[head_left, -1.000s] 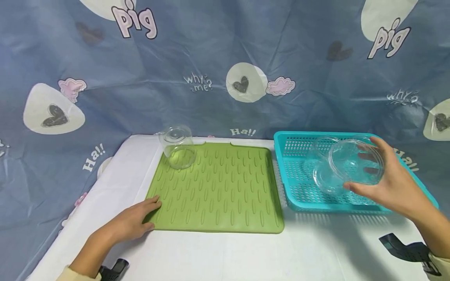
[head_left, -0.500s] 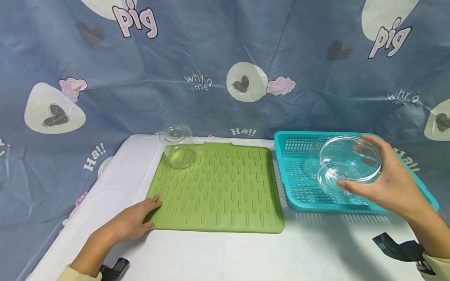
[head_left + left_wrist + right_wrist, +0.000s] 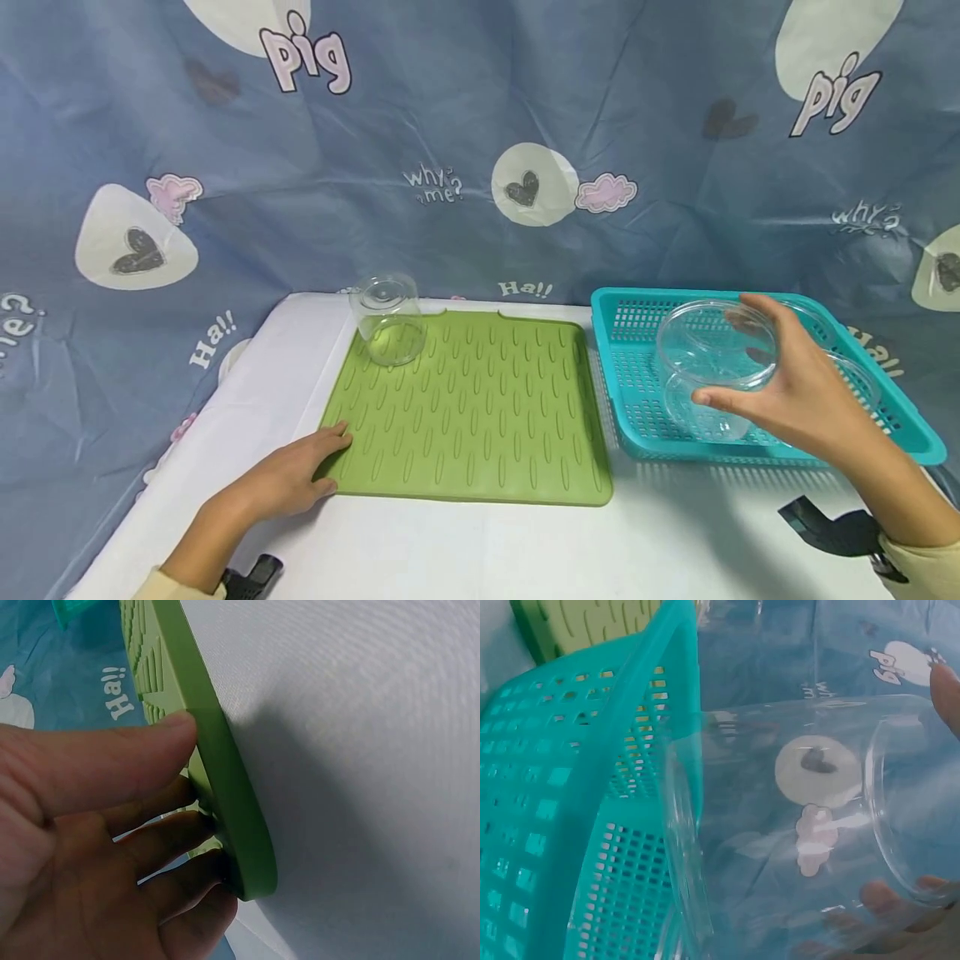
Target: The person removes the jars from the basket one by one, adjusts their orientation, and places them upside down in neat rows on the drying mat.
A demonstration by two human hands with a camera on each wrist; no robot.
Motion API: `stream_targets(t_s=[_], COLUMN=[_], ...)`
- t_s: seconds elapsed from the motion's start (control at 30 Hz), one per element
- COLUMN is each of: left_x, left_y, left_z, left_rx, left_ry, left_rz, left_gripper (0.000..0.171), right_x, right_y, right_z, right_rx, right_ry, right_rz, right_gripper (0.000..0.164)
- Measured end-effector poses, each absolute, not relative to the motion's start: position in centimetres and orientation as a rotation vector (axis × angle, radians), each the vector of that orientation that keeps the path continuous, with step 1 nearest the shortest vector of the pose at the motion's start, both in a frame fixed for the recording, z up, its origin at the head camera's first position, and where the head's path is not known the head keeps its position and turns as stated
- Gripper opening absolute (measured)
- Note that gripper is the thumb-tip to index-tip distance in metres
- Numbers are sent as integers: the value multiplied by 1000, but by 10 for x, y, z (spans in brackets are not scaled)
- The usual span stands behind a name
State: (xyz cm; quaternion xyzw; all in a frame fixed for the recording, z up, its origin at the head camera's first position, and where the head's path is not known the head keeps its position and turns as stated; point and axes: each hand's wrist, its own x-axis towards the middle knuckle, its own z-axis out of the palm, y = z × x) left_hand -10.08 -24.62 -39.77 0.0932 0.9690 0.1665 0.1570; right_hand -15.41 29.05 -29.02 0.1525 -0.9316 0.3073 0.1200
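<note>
My right hand [image 3: 795, 383] grips a clear, see-through cup [image 3: 716, 333] over the turquoise basket [image 3: 645, 446]. In the right wrist view the cup [image 3: 742, 885] lies across the picture, with the basket's wall beside it. At the front left corner of the green ribbed mat [image 3: 465, 408], my left hand [image 3: 288, 475] rests with its fingers on the mat and its thumb at the front edge. In the left wrist view the thumb [image 3: 127, 761] touches that edge. Another clear cup [image 3: 390, 325] stands upside down at the mat's back left corner.
More clear containers [image 3: 858, 383] are in the basket's right part, their outlines hard to make out. A white cloth [image 3: 525, 550] covers the table. Behind it hangs a blue patterned cloth [image 3: 465, 108].
My right hand has moved left over the basket with the clear cup, baring the containers on the right. The left hand stays on the mat; the head view has shifted slightly.
</note>
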Motion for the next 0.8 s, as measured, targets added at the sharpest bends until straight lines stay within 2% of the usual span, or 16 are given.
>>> stream_targets(t_s=[0.2,0.53,0.8], left_x=[-100,-101,-100], left_y=[-246,-247,-246], left_z=[-398,-395,-397], left_rx=[267,264,263], left_ry=[2764,2777,2778], left_rz=[475,483,481], left_gripper=[59,59,59], right_x=[-156,-159,-162], right_y=[288,288,290], right_z=[-292,-295,-300], right_rx=[515,566,665], right_ry=[-2748,-2838,-2851], right_rz=[942,835,705], right_gripper=[121,130,122])
